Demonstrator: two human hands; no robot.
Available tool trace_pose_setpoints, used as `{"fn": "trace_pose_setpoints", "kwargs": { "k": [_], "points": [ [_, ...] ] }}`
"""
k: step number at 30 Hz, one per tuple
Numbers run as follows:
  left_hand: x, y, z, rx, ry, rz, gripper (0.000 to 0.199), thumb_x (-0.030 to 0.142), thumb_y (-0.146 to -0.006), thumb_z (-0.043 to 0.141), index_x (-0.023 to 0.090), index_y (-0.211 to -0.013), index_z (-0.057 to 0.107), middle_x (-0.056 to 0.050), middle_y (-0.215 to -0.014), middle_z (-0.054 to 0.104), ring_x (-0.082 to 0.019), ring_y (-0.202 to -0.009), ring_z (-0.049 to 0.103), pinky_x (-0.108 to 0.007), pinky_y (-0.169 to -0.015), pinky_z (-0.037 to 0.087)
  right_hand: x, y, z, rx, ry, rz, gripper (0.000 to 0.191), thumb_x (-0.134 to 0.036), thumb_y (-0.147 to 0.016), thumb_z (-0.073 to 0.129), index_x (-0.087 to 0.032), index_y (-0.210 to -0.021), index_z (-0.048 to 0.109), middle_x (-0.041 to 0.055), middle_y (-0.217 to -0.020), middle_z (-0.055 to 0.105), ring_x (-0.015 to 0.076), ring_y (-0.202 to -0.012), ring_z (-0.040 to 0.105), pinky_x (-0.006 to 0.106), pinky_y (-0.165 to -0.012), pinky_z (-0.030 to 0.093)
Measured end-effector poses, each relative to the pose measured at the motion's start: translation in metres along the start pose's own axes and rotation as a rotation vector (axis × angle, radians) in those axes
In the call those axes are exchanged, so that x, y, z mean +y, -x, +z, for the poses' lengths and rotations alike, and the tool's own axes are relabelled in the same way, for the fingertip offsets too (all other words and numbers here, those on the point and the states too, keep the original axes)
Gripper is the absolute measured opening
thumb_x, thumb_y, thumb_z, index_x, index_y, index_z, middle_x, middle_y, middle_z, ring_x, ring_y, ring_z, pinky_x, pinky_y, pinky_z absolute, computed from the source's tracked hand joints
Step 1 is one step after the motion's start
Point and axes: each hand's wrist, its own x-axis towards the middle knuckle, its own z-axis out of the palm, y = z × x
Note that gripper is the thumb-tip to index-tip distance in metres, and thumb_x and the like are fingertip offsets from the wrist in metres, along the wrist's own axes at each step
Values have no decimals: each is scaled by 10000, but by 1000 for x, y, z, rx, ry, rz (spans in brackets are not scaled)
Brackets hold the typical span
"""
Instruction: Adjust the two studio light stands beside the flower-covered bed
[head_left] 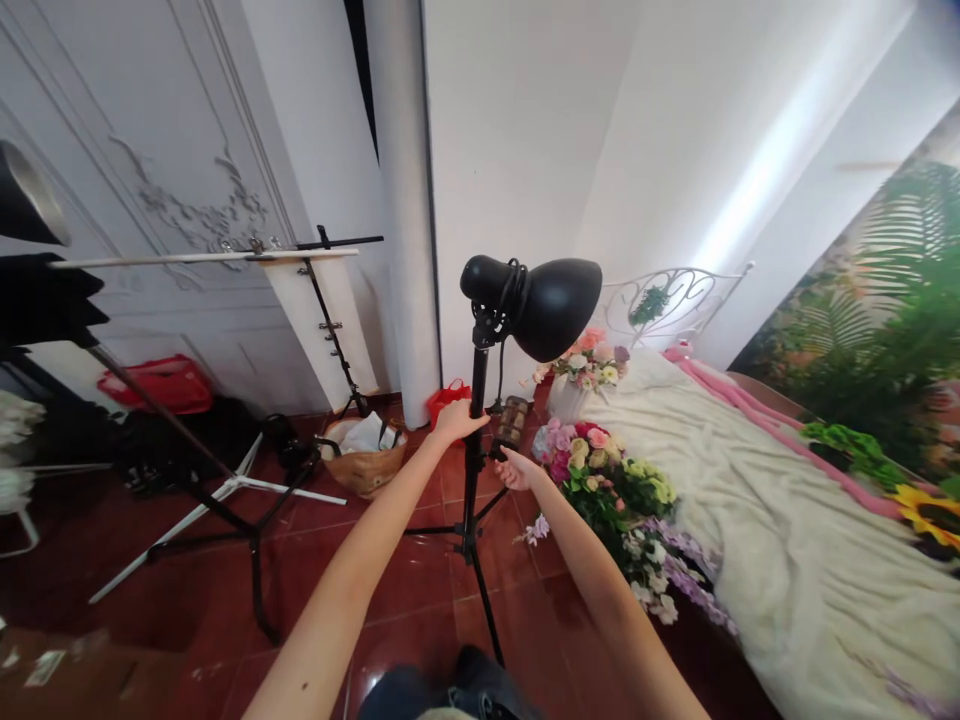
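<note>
In front of me stands a black light stand (472, 470), upright on spread tripod legs. A black studio lamp (564, 305) with a cord coiled around its neck sits on top, its shade tipped to the right. My left hand (456, 420) is closed around the upper pole from the left. Lower down on the right side, my right hand (519, 470) has its fingers curled at a black knob (496, 453) on the stand's collar. Part of the knob is hidden by the fingers.
A woven basket (366, 470) and a second tripod stand (251, 525) are on the left. Artificial flowers (600, 470) lie beside a bed with a cream blanket (795, 500) on the right. Behind the stand is a red bag (442, 400). A dark lamp (30, 195) juts in at far left.
</note>
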Motion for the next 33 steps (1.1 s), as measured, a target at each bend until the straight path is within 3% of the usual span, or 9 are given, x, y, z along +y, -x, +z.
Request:
{"fn": "trace_pose_setpoints", "kwargs": {
  "k": [2,6,13,17,20,23,29,33],
  "points": [
    [-9,0,6,-45,-113,37,250,425,-544,738,192,-589,659,-51,-575,632,-220,-641,605,-274,-655,426,-17,-13,-4,-74,-30,214,427,-457,-927,256,-168,-645,394,-82,-450,355,27,-314,236,101,-312,127],
    [-9,3,7,-112,-420,43,349,504,-702,571,178,-699,693,-80,-687,676,-247,-732,633,-293,-679,431,-28,-31,-14,-184,-125,425,370,-397,-931,305,-191,-624,320,-99,-437,301,22,-299,233,93,-288,133],
    [5,4,3,-196,-613,22,422,514,-795,443,192,-858,707,-90,-854,700,-242,-883,634,-295,-756,439,-16,-44,-23,-230,-242,274,318,-299,-947,320,-179,-656,363,-86,-477,337,21,-340,301,93,-315,222],
    [2,3,2,-188,-621,41,422,520,-798,440,202,-873,707,-85,-850,702,-241,-871,638,-297,-754,444,-11,-44,-28,-171,70,-53,158,-279,-848,550,-144,-776,512,-45,-584,501,30,-467,443,103,-415,338],
    [-2,1,3,-189,-613,63,427,521,-802,431,202,-876,705,-83,-838,702,-238,-853,641,-297,-746,446,-18,-40,-34,-146,347,-207,255,-382,-761,645,-145,-815,567,-16,-703,575,35,-579,507,112,-512,397],
    [-6,0,2,-191,-616,75,449,529,-804,415,188,-855,704,-89,-821,698,-241,-831,642,-298,-728,445,-40,-39,-37,-130,597,-90,350,-444,-678,697,-159,-860,603,-8,-752,607,39,-593,527,118,-524,407],
    [-7,3,1,-174,-617,59,437,507,-805,420,176,-856,702,-96,-838,698,-229,-840,639,-281,-741,433,-84,-49,-19,-157,993,156,530,-317,-415,837,-140,-865,619,13,-726,650,92,-602,592,166,-560,463],
    [-7,4,0,-169,-601,95,408,490,-803,430,193,-874,700,-84,-838,700,-230,-845,639,-282,-740,434,-89,-52,-2,-23,1241,5,528,-302,-348,842,-124,-794,620,9,-676,645,130,-604,615,215,-590,495]
  ]
}}
